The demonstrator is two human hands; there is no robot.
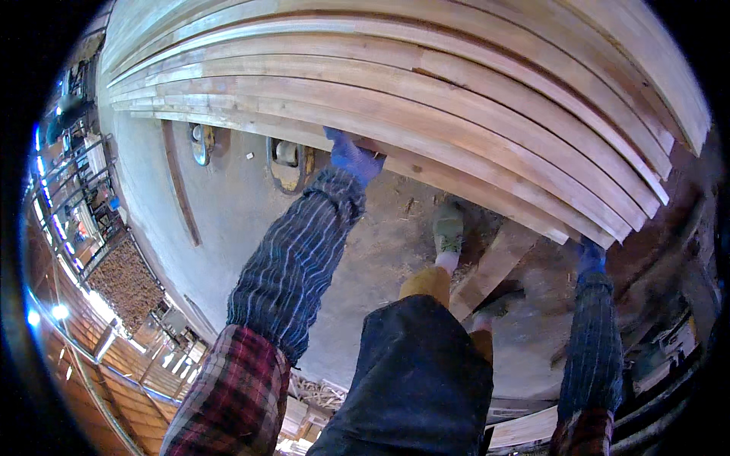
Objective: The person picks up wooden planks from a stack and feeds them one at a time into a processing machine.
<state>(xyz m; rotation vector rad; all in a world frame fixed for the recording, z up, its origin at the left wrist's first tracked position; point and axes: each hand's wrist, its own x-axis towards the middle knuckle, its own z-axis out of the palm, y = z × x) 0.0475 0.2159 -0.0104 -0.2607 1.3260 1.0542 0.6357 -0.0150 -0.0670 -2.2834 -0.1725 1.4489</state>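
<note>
A stack of long pale boards (380, 68) spans the far side of the scene from left to right, its stepped ends at the right; the nearest board (456, 181) lies along its near edge, low in the stack; the blue-gloved left hand (356, 158) is closed on that board's near edge, most of its fingers hidden; the right hand (591, 260), gloved in blue too, touches the boards at their right end, though how far its fingers are bent I cannot tell; striped dark sleeve covers (300, 254) clothe both forearms; between them hang a dark apron (418, 372) and, farther off, a green shoe (449, 228) on the grey floor (342, 289).
</note>
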